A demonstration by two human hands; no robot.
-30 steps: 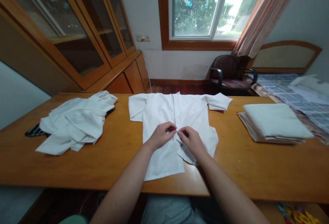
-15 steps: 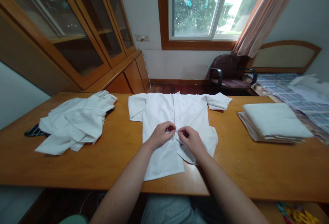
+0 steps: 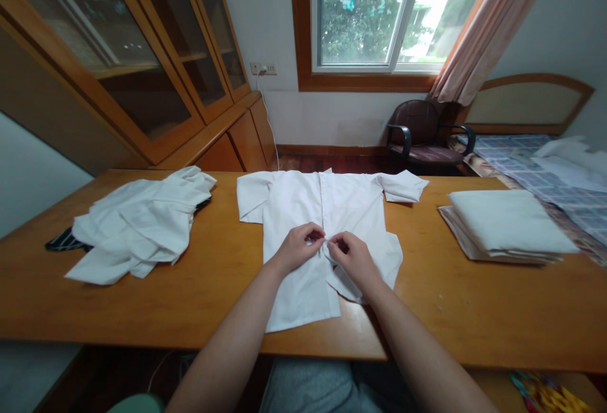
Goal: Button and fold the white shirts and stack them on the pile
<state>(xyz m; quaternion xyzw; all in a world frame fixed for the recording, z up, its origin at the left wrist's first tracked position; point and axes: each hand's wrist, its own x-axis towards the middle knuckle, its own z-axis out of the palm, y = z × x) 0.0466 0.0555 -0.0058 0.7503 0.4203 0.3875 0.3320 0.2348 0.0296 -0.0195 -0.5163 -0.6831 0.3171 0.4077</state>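
Observation:
A white short-sleeved shirt (image 3: pixel 294 207) lies spread flat on the wooden table (image 3: pixel 218 286), collar away from me. My left hand (image 3: pixel 298 247) pinches the left edge of the shirt's front opening near its middle. My right hand (image 3: pixel 351 258) pinches the right edge, fingertips almost touching the left hand's. The lower right front panel is folded back under my right wrist. What exactly sits between the fingertips is too small to see.
A heap of crumpled white shirts (image 3: pixel 137 223) lies at the table's left over a dark striped cloth (image 3: pixel 61 242). A stack of folded white garments (image 3: pixel 507 226) rests at the right. Beyond the table are a wooden cabinet (image 3: pixel 142 65), a dark chair (image 3: pixel 422 135) and a bed (image 3: pixel 545 166).

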